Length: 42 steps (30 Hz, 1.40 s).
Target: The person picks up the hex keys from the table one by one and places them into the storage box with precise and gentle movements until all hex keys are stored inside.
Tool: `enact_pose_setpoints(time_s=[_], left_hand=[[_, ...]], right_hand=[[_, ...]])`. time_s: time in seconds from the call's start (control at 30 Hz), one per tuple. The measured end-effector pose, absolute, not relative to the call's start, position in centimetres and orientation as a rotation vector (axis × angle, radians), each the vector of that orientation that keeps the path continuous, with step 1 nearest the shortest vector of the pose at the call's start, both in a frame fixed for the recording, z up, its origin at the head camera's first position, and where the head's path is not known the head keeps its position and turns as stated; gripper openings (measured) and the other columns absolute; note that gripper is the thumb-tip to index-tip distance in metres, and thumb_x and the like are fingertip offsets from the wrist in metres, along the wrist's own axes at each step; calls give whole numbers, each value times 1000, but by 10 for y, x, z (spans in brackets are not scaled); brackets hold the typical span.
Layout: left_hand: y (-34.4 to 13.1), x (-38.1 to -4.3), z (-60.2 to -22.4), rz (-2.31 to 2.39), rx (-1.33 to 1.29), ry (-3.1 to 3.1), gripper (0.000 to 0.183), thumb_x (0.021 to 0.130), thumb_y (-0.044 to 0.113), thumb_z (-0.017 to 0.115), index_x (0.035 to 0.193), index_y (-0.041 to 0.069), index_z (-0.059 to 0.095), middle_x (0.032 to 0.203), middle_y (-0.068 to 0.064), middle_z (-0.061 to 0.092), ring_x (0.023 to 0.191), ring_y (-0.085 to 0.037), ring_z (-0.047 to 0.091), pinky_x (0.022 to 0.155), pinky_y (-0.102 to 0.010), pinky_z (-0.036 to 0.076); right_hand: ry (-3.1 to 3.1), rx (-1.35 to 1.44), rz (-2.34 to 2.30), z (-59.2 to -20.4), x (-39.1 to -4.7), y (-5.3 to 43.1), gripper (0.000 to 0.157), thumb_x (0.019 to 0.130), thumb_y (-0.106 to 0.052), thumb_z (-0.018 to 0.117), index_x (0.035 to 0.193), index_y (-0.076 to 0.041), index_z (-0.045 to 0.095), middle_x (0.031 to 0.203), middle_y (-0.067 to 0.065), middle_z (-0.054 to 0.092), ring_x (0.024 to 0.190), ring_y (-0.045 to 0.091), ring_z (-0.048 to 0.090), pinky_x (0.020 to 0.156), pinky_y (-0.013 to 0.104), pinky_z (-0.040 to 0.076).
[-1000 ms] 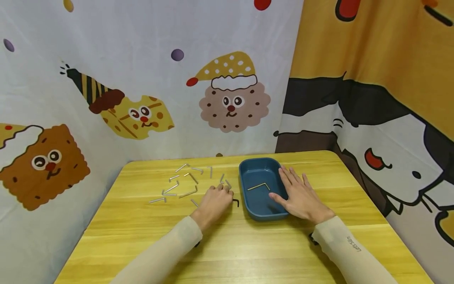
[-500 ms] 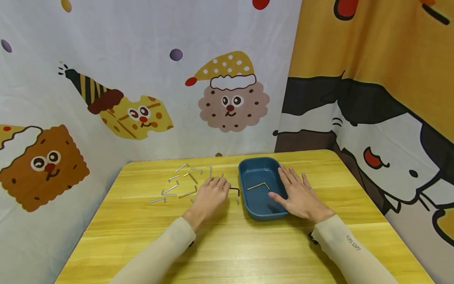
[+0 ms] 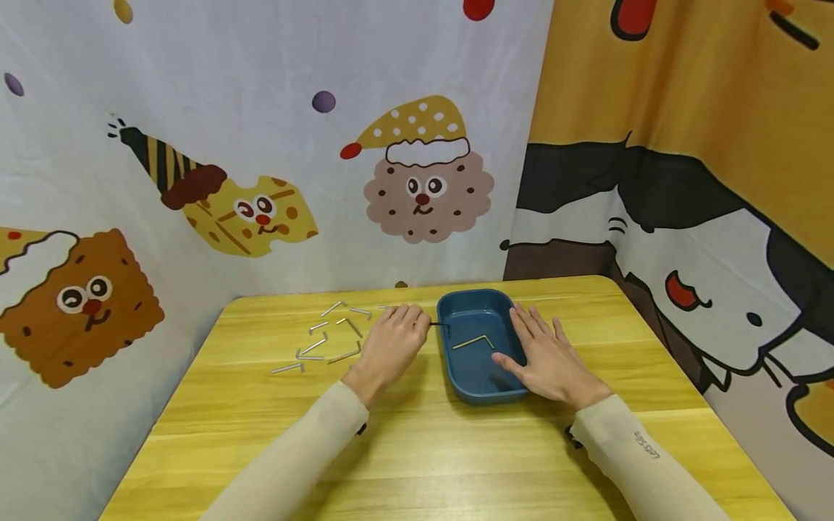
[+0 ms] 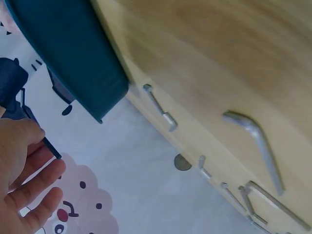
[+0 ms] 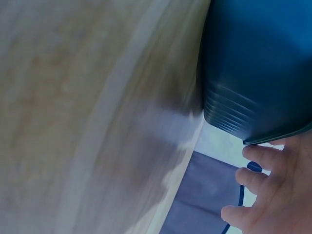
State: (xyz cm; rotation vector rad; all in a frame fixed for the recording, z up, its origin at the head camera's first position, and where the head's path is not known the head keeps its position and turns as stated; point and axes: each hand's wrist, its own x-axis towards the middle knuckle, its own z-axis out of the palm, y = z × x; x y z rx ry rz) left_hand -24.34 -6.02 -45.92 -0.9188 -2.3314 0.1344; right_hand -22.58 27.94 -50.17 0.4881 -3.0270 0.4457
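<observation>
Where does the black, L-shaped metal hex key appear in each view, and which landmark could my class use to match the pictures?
Head: slightly right of and below centre, the hex key juts from the left hand to the left rim of the blue, round-cornered rectangular tray.
Left wrist: near the left edge, around mid-height, the hex key is pinched by thumb and fingers.
Right wrist: not in it.
Shared landmark: the tray, in all three.

Reads "Let's" at the start, in small dark lettering point(image 3: 648, 445) on the outer side of the right sleeve point(image 3: 635, 459), near the cuff point(image 3: 594, 414); seems to go on with "Slim", but too small to tell for certain. Runs lengthwise.
</observation>
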Motion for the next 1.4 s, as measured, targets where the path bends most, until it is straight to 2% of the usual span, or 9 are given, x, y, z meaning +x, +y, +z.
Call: enact_pose_setpoints(time_s=[0.2, 0.43, 0.77, 0.93, 1.27, 1.4], left_hand=[[-51, -250, -455, 88, -898, -2327, 13, 115, 21, 77, 117, 9, 78, 112, -4, 78, 108, -21, 80, 99, -37, 68], [-37, -254, -449, 79, -924, -2347, 11, 114, 21, 79, 115, 10, 77, 110, -4, 76, 107, -22, 79, 98, -38, 68], [-16, -262, -443, 135, -952, -2339, 14, 114, 29, 79, 116, 15, 77, 115, 0, 77, 108, -18, 77, 92, -33, 63], [-5, -267, -445, 162, -979, -2380, 22, 112, 36, 81, 120, 16, 77, 120, 1, 78, 112, -17, 77, 94, -33, 62], [14, -277, -449, 95, -990, -2474, 19, 114, 34, 75, 120, 17, 79, 116, 2, 79, 106, -15, 78, 94, -34, 63], [23, -283, -452, 100, -1002, -2545, 21, 113, 35, 76, 125, 17, 80, 119, 3, 80, 109, -15, 78, 96, -35, 62]], right_hand=[[-3020, 501, 441, -503, -226, 275, 109, 114, -78, 53, 186, -3, 21, 195, 21, 20, 181, 53, 18, 142, 84, 10], [-3014, 506, 436, -503, -224, 269, 109, 113, -78, 54, 186, -3, 22, 195, 20, 21, 181, 52, 19, 142, 84, 10], [-2992, 522, 419, -502, -221, 263, 108, 113, -78, 53, 185, -3, 25, 195, 20, 24, 181, 52, 22, 141, 84, 15], [-2993, 525, 422, -503, -221, 261, 107, 113, -78, 54, 185, -4, 25, 195, 19, 23, 181, 51, 21, 141, 84, 14], [-2998, 537, 410, -502, -222, 260, 107, 113, -78, 53, 185, -4, 24, 195, 18, 22, 181, 51, 22, 142, 84, 14], [-3008, 531, 401, -502, -221, 263, 106, 114, -77, 53, 185, -4, 24, 195, 19, 22, 181, 50, 21, 142, 84, 14]])
